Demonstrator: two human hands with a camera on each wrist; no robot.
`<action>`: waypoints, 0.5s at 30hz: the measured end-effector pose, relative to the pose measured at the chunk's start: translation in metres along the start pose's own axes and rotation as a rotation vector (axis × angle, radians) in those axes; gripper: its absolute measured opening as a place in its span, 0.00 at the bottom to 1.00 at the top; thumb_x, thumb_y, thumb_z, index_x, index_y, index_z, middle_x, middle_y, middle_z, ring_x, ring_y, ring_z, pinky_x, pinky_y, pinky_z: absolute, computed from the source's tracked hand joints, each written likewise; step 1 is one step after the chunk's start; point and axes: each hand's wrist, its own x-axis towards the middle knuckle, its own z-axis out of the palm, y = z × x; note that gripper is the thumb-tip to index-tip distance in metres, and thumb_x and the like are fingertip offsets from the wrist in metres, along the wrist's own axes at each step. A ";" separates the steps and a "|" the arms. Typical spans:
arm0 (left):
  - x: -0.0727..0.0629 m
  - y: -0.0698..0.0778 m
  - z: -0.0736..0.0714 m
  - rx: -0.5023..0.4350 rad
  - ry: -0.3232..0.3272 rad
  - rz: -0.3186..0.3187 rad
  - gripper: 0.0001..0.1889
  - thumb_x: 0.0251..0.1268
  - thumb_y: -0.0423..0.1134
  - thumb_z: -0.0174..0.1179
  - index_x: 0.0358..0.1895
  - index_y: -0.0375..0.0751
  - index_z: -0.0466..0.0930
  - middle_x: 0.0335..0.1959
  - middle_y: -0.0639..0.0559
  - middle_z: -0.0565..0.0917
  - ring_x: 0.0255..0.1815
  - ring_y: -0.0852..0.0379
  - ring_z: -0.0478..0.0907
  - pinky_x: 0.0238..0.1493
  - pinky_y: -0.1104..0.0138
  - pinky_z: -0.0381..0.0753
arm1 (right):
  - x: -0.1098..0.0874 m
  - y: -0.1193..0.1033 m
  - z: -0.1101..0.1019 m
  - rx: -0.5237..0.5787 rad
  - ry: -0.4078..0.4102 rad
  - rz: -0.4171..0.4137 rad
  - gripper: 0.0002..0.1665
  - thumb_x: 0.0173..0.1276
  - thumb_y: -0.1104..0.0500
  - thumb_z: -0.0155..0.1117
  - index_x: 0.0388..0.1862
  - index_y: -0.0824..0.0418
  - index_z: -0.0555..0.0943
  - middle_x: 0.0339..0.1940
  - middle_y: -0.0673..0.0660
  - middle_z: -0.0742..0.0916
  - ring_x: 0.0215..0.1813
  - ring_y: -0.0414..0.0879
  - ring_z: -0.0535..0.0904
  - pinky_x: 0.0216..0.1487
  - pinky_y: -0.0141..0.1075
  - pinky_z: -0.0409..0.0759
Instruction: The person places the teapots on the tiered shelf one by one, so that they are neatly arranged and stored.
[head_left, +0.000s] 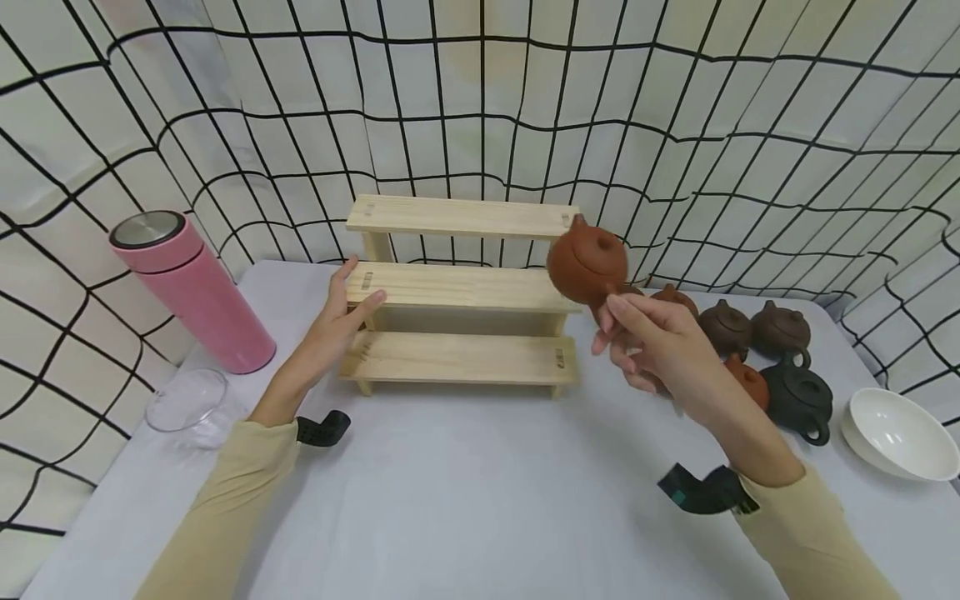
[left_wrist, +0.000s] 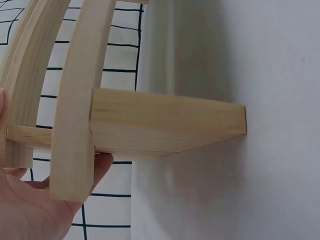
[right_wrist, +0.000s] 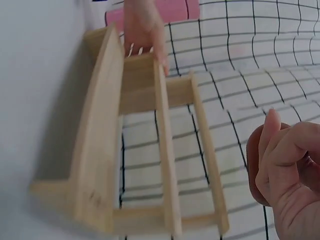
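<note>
A three-tier wooden display stand [head_left: 459,285] stands on the white cloth in the middle of the head view. My left hand [head_left: 335,321] grips the left end of its middle tier, thumb on top; in the left wrist view fingers reach behind the wood [left_wrist: 72,125]. My right hand [head_left: 667,342] pinches a reddish-brown clay teapot [head_left: 588,262] by its handle, held up in front of the stand's right end. In the right wrist view my fingers cover much of the teapot [right_wrist: 254,165].
Several clay teapots, among them a black one [head_left: 801,398] and a dark brown one [head_left: 725,327], sit at the right beside a white bowl [head_left: 900,433]. A pink thermos [head_left: 197,292] and a clear glass dish [head_left: 187,402] stand at left. Black netting [head_left: 482,117] rises behind.
</note>
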 end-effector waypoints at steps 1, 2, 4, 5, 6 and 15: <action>0.000 0.000 0.000 -0.001 0.001 0.002 0.44 0.85 0.50 0.47 0.85 0.47 0.25 0.86 0.47 0.29 0.85 0.49 0.28 0.82 0.45 0.33 | 0.009 -0.005 0.006 0.014 -0.009 -0.001 0.21 0.86 0.48 0.52 0.43 0.66 0.77 0.33 0.59 0.86 0.23 0.43 0.69 0.17 0.33 0.67; -0.001 0.000 0.000 0.000 0.003 0.005 0.44 0.85 0.50 0.47 0.85 0.46 0.25 0.86 0.47 0.29 0.85 0.49 0.28 0.82 0.45 0.33 | 0.017 -0.010 0.012 0.028 -0.022 -0.005 0.21 0.86 0.48 0.52 0.43 0.66 0.77 0.33 0.59 0.86 0.24 0.43 0.69 0.18 0.32 0.68; -0.001 0.001 0.001 0.002 0.008 0.008 0.44 0.85 0.50 0.47 0.85 0.45 0.26 0.87 0.47 0.30 0.85 0.49 0.29 0.82 0.45 0.33 | 0.034 -0.018 0.024 0.052 -0.055 -0.018 0.20 0.87 0.50 0.51 0.43 0.66 0.77 0.33 0.59 0.86 0.24 0.43 0.69 0.19 0.31 0.67; -0.001 0.001 0.001 0.004 0.011 0.009 0.44 0.85 0.50 0.47 0.85 0.45 0.26 0.87 0.47 0.30 0.86 0.49 0.29 0.82 0.45 0.33 | 0.042 -0.021 0.030 0.067 -0.072 -0.024 0.20 0.87 0.50 0.50 0.42 0.66 0.77 0.33 0.59 0.86 0.24 0.43 0.69 0.20 0.31 0.67; -0.001 0.001 0.001 0.007 0.013 0.009 0.44 0.85 0.50 0.47 0.85 0.45 0.26 0.87 0.47 0.31 0.86 0.49 0.30 0.82 0.45 0.34 | 0.050 -0.024 0.036 0.077 -0.087 -0.027 0.20 0.87 0.51 0.50 0.42 0.66 0.77 0.33 0.58 0.86 0.25 0.43 0.70 0.20 0.30 0.67; -0.001 0.000 0.002 -0.002 0.012 0.003 0.43 0.85 0.50 0.47 0.86 0.47 0.26 0.87 0.45 0.32 0.86 0.49 0.33 0.82 0.46 0.36 | 0.108 -0.038 0.094 0.112 -0.148 -0.034 0.22 0.87 0.53 0.50 0.44 0.74 0.75 0.29 0.56 0.86 0.23 0.42 0.72 0.20 0.30 0.69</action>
